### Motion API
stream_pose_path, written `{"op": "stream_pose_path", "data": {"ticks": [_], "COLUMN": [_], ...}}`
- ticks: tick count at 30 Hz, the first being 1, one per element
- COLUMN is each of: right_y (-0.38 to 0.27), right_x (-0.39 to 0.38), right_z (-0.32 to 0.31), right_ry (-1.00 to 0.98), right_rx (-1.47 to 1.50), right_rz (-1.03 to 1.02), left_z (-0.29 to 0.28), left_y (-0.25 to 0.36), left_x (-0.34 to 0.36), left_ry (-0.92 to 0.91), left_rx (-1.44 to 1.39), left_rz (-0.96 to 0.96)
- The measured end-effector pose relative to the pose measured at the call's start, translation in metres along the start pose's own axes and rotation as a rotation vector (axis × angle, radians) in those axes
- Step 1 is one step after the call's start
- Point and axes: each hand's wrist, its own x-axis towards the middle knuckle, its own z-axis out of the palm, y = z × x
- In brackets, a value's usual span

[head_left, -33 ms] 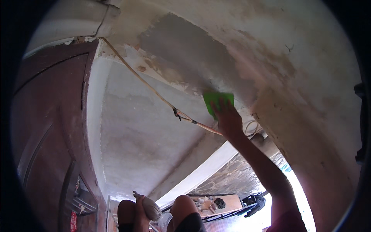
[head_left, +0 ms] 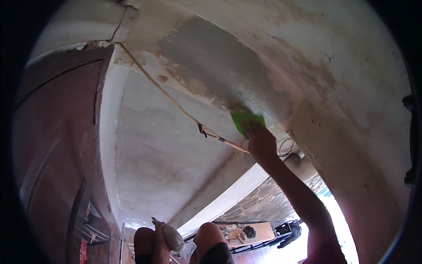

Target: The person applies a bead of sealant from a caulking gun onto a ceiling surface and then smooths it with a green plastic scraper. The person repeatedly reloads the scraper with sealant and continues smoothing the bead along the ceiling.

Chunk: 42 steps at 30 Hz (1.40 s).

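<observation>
My right hand (head_left: 262,140) reaches up and grips a flat green plastic scraper (head_left: 246,124) with its fingers laid along the face. The scraper's far edge lies at the lower end of a smooth grey filler patch (head_left: 215,55) on the pale, stained plaster. Whether that edge touches the surface cannot be made out. Low in the view, by my knees, my left hand (head_left: 161,241) is wrapped round a clear plastic bag of grey paste (head_left: 173,238), its twisted end pointing up.
A tan cable (head_left: 160,90) with a dark-taped joint (head_left: 201,128) crosses just left of my right hand. At left stands a dark red-brown wooden door (head_left: 57,127). Below, a wooden board (head_left: 259,232) bears pale scraps and a dark bundle. A coiled cable (head_left: 286,146) hangs beside my right wrist.
My right hand and the green scraper have shifted slightly downward along the plaster, toward me. My left hand keeps its hold on the bag in the same place.
</observation>
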Motion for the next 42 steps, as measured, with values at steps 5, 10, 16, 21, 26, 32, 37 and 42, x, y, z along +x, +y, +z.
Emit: {"op": "stream_pose_path", "data": {"ticks": [5, 10, 16, 21, 26, 32, 37, 42], "right_y": [-0.005, 0.035, 0.063, 0.064, 0.052, 0.008, 0.000, 0.037], "right_x": [0.002, 0.056, 0.092, 0.102, 0.085, 0.035, 0.004, 0.046], "right_z": [-0.045, -0.061, -0.038, -0.005, 0.024, 0.032, -0.005, -0.037], "right_ry": [0.209, 0.371, 0.416, 0.412, 0.240, 0.101, 0.155, 0.417], "right_rx": [0.245, 0.104, -0.090, -0.213, -0.309, -0.102, 0.133, 0.115], "right_rz": [0.116, 0.168, 0.317, 0.212, 0.099, -0.007, 0.183, 0.151], "left_z": [0.003, 0.006, 0.013, 0.008, -0.004, 0.003, 0.009, 0.013], "left_y": [-0.008, -0.003, 0.005, -0.001, -0.008, -0.008, -0.004, -0.001], "left_x": [0.003, 0.000, -0.012, -0.004, 0.013, 0.007, -0.002, -0.003], "left_ry": [-0.016, -0.017, -0.007, 0.030, 0.027, 0.026, 0.044, 0.025], "left_rx": [0.021, 0.045, 0.019, 0.058, 0.038, 0.100, 0.081, 0.061], "left_rz": [0.021, 0.046, 0.005, 0.013, 0.002, 0.107, 0.063, 0.012]}}
